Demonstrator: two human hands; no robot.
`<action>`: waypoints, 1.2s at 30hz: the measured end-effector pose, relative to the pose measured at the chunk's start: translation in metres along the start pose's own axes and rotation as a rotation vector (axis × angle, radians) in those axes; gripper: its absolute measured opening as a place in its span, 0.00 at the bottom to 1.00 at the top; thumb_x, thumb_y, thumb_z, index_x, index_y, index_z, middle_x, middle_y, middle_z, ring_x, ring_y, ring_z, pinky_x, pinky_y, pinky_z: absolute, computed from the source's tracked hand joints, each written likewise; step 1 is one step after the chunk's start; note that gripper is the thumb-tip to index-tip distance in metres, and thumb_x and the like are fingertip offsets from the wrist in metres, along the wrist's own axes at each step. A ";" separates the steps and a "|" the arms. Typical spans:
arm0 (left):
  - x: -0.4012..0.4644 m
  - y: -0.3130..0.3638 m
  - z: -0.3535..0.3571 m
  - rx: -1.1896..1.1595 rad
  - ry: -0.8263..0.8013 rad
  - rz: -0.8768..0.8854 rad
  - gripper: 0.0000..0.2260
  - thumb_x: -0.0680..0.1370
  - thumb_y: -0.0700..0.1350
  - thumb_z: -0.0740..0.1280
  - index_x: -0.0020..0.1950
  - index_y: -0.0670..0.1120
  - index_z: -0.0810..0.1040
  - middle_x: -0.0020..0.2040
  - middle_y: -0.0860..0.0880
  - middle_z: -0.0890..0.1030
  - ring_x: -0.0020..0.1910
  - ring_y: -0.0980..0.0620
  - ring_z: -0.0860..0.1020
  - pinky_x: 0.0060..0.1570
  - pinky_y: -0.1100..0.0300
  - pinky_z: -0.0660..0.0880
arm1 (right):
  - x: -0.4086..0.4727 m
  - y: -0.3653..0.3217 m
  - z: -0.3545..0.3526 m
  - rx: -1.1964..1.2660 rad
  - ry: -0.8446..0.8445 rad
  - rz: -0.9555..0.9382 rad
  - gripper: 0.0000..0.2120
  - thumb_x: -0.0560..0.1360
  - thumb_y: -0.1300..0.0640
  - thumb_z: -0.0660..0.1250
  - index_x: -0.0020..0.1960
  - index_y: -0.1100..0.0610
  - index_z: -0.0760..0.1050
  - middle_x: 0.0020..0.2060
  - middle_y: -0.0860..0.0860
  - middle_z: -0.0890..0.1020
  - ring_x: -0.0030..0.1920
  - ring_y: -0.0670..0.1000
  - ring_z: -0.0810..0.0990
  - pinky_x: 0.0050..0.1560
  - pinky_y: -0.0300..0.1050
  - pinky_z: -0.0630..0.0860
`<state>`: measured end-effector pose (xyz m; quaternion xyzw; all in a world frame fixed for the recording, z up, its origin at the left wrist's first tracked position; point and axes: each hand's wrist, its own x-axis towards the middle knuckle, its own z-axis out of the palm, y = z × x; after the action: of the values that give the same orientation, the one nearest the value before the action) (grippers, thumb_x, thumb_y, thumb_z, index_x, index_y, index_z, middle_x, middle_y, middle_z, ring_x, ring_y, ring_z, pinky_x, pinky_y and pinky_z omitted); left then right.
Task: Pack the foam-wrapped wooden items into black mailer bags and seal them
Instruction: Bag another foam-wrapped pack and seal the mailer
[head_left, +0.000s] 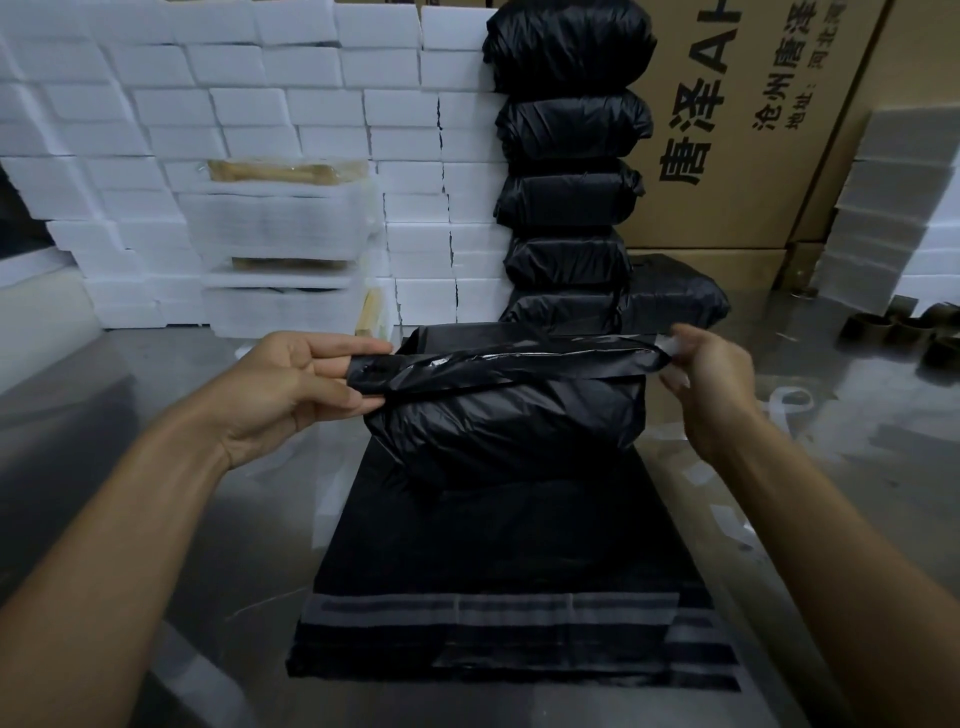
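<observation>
Head view is showing both forearms reaching forward over the bench (130, 395). Left hand (291, 384) is lying palm-in, its thumb and fingers pinching the left end of the flap (498, 366) of a filled bag (509, 426). Right hand (711, 374) is curling at the flap's right end, its fingertips pinching a pale strip (670, 345) there. Between the two hands the flap is stretching out taut across the top of the bag.

Below the hands, the bag is sitting on a stack of flat bags (498, 571), whose near edge is showing grey bands. Beyond the hands, sealed bags (569, 156) are standing piled in a column, with more lying at its foot. Beyond the left hand, white foam blocks (260, 104) are forming a wall, with foam-wrapped items (280, 218) stacked in front. Beyond the right hand, cartons (753, 130) are standing. Far right of the right hand, tape cores (904, 327) are lying on the bench.

Bare bench is lying open outside each forearm; scraps of film (727, 467) are littering it under the right wrist.
</observation>
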<state>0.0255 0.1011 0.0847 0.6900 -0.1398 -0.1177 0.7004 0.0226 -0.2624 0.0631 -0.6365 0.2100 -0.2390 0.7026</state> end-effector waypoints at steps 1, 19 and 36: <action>0.000 0.000 0.000 -0.002 -0.002 0.001 0.24 0.70 0.21 0.62 0.62 0.38 0.78 0.56 0.37 0.83 0.56 0.43 0.82 0.51 0.58 0.80 | -0.001 0.008 -0.002 -0.065 -0.034 -0.010 0.20 0.79 0.69 0.52 0.62 0.56 0.77 0.44 0.54 0.81 0.43 0.50 0.78 0.55 0.55 0.78; 0.008 -0.026 -0.027 -0.034 0.067 0.094 0.34 0.66 0.29 0.75 0.69 0.48 0.73 0.62 0.44 0.81 0.57 0.40 0.81 0.52 0.47 0.81 | -0.017 0.030 -0.029 -0.137 -0.991 0.088 0.27 0.62 0.71 0.77 0.58 0.55 0.79 0.55 0.51 0.86 0.55 0.49 0.85 0.47 0.35 0.80; 0.017 -0.060 0.049 0.315 0.268 0.174 0.13 0.71 0.54 0.71 0.52 0.52 0.80 0.49 0.56 0.84 0.49 0.61 0.81 0.53 0.64 0.75 | -0.020 0.042 0.022 -0.121 -0.580 -0.218 0.05 0.76 0.60 0.72 0.52 0.57 0.82 0.42 0.46 0.87 0.44 0.43 0.85 0.42 0.34 0.79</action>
<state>0.0251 0.0480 0.0252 0.7858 -0.1212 0.0593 0.6036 0.0227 -0.2297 0.0237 -0.7376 -0.0551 -0.1085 0.6642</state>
